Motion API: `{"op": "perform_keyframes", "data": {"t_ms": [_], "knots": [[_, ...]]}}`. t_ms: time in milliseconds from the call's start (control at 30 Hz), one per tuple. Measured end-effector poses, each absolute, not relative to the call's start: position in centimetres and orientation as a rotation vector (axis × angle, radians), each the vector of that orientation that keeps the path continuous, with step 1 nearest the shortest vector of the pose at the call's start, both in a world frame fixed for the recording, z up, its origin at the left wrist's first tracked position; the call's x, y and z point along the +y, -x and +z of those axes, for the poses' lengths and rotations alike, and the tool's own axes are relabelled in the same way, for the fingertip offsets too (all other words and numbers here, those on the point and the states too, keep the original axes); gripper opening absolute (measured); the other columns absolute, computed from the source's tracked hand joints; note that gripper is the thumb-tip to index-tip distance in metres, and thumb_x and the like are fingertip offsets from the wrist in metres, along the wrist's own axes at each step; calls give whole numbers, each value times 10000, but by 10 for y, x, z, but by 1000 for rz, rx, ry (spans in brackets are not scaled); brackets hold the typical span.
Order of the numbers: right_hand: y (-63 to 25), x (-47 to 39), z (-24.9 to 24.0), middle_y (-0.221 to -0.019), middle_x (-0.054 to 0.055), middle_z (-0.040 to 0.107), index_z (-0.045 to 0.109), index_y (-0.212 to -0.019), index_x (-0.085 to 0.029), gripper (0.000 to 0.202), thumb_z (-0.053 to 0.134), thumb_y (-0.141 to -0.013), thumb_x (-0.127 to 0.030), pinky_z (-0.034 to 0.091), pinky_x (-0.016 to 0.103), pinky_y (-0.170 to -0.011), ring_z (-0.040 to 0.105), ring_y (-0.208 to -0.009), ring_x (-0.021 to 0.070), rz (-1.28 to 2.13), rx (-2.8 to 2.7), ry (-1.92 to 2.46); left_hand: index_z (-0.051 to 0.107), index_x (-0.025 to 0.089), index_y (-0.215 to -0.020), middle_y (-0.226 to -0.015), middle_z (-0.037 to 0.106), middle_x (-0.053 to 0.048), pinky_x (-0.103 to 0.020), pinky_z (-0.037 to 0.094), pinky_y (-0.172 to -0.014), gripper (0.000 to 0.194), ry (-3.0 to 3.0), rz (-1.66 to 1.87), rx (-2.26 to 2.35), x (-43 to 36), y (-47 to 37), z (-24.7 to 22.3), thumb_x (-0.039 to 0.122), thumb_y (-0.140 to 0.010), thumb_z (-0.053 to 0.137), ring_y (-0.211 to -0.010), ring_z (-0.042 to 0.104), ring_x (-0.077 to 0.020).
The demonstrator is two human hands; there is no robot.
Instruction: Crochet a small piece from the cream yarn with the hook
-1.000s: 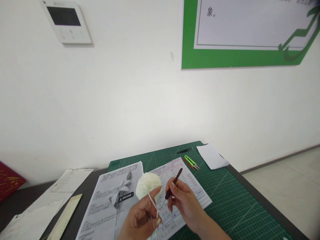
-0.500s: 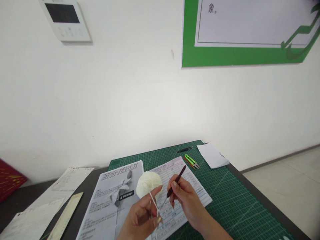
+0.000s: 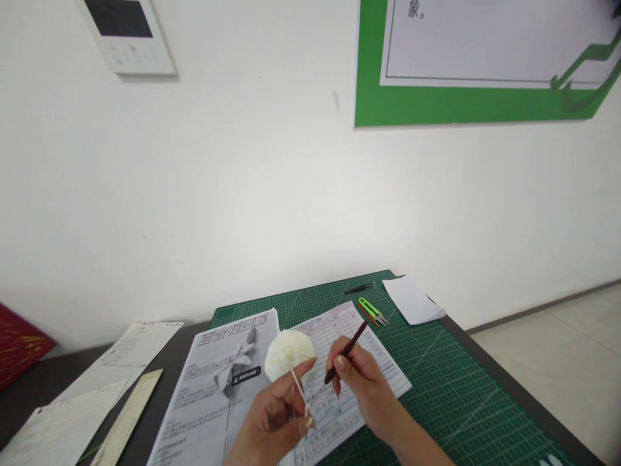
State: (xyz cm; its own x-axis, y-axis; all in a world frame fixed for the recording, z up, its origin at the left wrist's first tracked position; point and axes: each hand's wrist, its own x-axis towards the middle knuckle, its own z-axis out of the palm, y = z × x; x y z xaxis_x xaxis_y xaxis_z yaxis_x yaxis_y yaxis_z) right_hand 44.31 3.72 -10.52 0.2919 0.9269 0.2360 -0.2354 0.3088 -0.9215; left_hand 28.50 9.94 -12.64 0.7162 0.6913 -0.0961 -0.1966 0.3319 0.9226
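Note:
Low in the head view, my left hand point(image 3: 279, 414) pinches a small worked piece of cream yarn between thumb and fingers. A strand of yarn point(image 3: 299, 386) runs taut over its raised index finger. My right hand point(image 3: 359, 378) is closed round the dark handle of a crochet hook point(image 3: 350, 346), held like a pen. The hook's thin metal tip points at the yarn by my left fingertips; whether it sits in a loop is too small to tell. Just behind my left hand rests a ball of cream yarn point(image 3: 287, 353), on the printed sheets.
A flower pattern sheet point(image 3: 194, 395) and a printed table sheet point(image 3: 383, 362) lie on the green cutting mat point(image 3: 466, 382). Green thread snips point(image 3: 371, 309), black tweezers point(image 3: 359, 288) and white paper point(image 3: 412, 301) are farther back. A ruler point(image 3: 127, 417) and papers point(image 3: 140, 346) lie left.
My right hand has tilted the crochet hook slightly, its handle end swinging right. My left hand keeps its pinch on the yarn. The whole view has shifted a little.

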Motion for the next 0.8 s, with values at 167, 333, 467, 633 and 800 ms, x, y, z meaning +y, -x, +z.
{"op": "perform_keyframes", "data": {"t_ms": [167, 333, 467, 633, 800], "knots": [[-444, 32, -101, -603, -32, 445, 553, -727, -180, 265, 509, -840, -415, 318, 253, -534, 403, -559, 125, 887, -1059, 941, 622, 254, -1120, -608, 518, 24, -281, 350, -606, 549, -1099, 617, 555, 99, -285, -120, 212, -589, 754, -606, 468, -141], [-443, 29, -102, -640, -18, 468, 573, -749, -178, 247, 480, -862, -377, 333, 266, -577, 432, -605, 139, 848, -1172, 965, 639, 257, -1090, -585, 515, 42, -249, 337, -571, 514, -1081, 620, 540, 96, -288, -107, 195, -593, 755, -563, 442, -104], [-440, 28, -105, -648, -14, 493, 606, -771, -185, 215, 501, -855, -352, 347, 270, -586, 453, -612, 141, 840, -1173, 960, 639, 253, -1089, -587, 526, 47, -225, 321, -533, 506, -1006, 633, 507, 96, -291, -105, 161, -603, 747, -527, 420, -76], [-433, 28, -104, -701, 18, 624, 681, -778, -200, 84, 601, -804, -205, 426, 278, -636, 572, -666, 153, 782, -1164, 922, 637, 238, -1097, -589, 537, 46, -198, 326, -510, 536, -802, 654, 472, 98, -291, -110, 151, -584, 764, -510, 456, -58], [-428, 29, -103, -769, 60, 690, 696, -897, -206, 206, 607, -765, -74, 509, 268, -610, 638, -670, 165, 468, -1335, 836, 656, 195, -1066, -694, 581, 11, -210, 412, -627, 487, -565, 672, 474, 99, -288, -110, 91, -598, 744, -607, 532, -80]]}}
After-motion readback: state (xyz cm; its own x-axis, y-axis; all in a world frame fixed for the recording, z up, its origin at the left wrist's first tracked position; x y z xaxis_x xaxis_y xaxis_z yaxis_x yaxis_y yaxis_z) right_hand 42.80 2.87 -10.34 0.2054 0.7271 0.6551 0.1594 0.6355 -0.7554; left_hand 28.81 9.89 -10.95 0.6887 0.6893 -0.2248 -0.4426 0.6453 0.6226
